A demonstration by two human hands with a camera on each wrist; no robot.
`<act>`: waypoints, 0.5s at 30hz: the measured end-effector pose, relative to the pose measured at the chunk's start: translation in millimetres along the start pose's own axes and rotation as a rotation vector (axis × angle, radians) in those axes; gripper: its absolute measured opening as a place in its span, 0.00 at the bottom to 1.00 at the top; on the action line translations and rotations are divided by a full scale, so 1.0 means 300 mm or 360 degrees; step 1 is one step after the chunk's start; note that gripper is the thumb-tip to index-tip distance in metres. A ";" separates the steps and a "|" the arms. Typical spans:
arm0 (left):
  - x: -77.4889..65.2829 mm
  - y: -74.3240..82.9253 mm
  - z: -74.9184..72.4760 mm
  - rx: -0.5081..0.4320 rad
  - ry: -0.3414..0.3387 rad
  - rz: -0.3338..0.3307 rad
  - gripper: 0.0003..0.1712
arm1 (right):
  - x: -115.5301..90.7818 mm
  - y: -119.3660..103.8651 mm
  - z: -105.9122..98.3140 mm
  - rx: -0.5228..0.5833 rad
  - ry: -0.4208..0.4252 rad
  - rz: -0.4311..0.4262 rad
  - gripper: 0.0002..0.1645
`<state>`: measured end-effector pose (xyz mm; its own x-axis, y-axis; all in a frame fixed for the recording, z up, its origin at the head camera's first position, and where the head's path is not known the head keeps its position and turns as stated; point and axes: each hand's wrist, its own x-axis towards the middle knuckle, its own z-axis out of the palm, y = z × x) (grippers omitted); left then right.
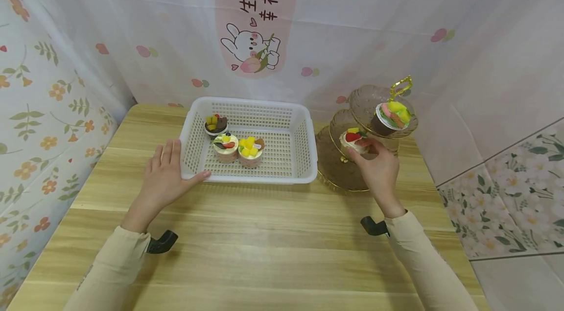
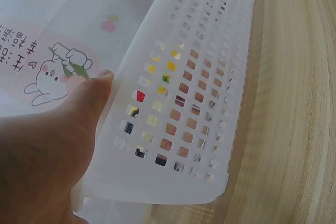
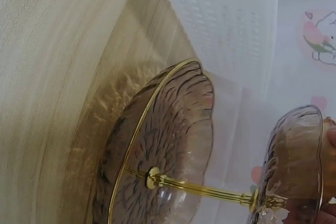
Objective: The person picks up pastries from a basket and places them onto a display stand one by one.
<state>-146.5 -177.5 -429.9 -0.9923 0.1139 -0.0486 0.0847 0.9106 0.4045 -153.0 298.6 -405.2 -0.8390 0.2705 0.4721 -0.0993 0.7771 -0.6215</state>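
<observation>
My right hand pinches a cream-topped dessert cup with red and yellow fruit, at the middle tier of a tiered glass stand. The right wrist view shows the stand's gold post, with only a sliver of the fingers at its edge. My left hand rests with straight fingers at the left front corner of a white plastic basket, its thumb along the rim. Inside the basket stand a chocolate-topped cup and two pink cups, one with mixed fruit, one with yellow cubes.
Another fruit-topped cup in a dark wrapper stands on the top tier, beside the gold handle. The wooden table stretches in front of the basket. A printed curtain hangs behind, and a tiled wall borders the right side.
</observation>
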 end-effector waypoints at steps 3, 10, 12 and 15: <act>0.001 -0.001 0.002 -0.0004 0.0007 0.0005 0.71 | 0.002 0.002 0.002 -0.0011 0.0000 -0.0002 0.18; 0.000 -0.002 0.005 -0.0008 0.0014 0.0006 0.71 | 0.004 0.002 0.007 0.0044 0.0002 -0.0014 0.19; 0.001 -0.002 0.004 -0.0012 0.0011 0.0005 0.71 | 0.002 0.000 0.010 0.0046 0.0002 -0.0012 0.19; 0.000 -0.001 0.006 -0.0017 0.0012 0.0005 0.71 | -0.005 -0.003 0.015 0.0011 0.0008 0.0008 0.20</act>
<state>-146.3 -177.1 -431.5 -0.9926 0.1141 -0.0406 0.0872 0.9058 0.4146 -154.1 295.1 -408.2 -0.8369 0.2774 0.4720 -0.0985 0.7718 -0.6282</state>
